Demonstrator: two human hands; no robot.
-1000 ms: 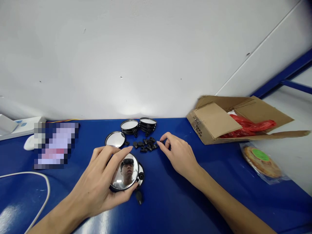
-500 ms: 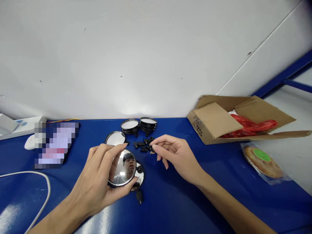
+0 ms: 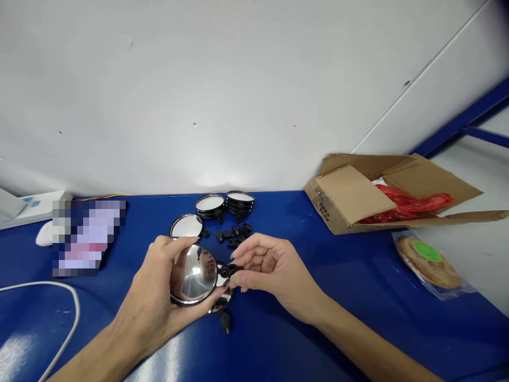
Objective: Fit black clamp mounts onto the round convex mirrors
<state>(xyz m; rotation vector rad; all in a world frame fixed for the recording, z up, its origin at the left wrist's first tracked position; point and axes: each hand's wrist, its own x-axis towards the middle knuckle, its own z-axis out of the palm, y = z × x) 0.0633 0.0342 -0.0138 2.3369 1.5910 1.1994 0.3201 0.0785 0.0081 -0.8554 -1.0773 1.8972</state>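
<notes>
My left hand (image 3: 149, 300) grips a round black-rimmed mirror (image 3: 194, 273) by its edge, glass tilted up toward me. At its right side, my right hand (image 3: 270, 265) pinches a small black plastic clip (image 3: 235, 268) against the mirror's round joint (image 3: 224, 271); whether the two are joined I cannot tell. Beneath lies another mirror (image 3: 222, 303), partly covered, with a black clip (image 3: 226, 321) at its lower end. Just beyond my hands is a loose pile of small black clips (image 3: 238, 232). A further round mirror (image 3: 186, 226) lies behind my left fingers.
Two stacks of round mirrors, a left stack (image 3: 210, 203) and a right stack (image 3: 240, 200), stand by the wall. An opened cardboard box (image 3: 350, 196) with a red bag and a wrapped round item (image 3: 431, 260) are at right. A phone (image 3: 89, 236) and white cable (image 3: 75, 302) lie left.
My right hand has moved from the clip pile down and left to the held mirror's joint, bringing a black clip. The left hand keeps the mirror, shifted slightly left.
</notes>
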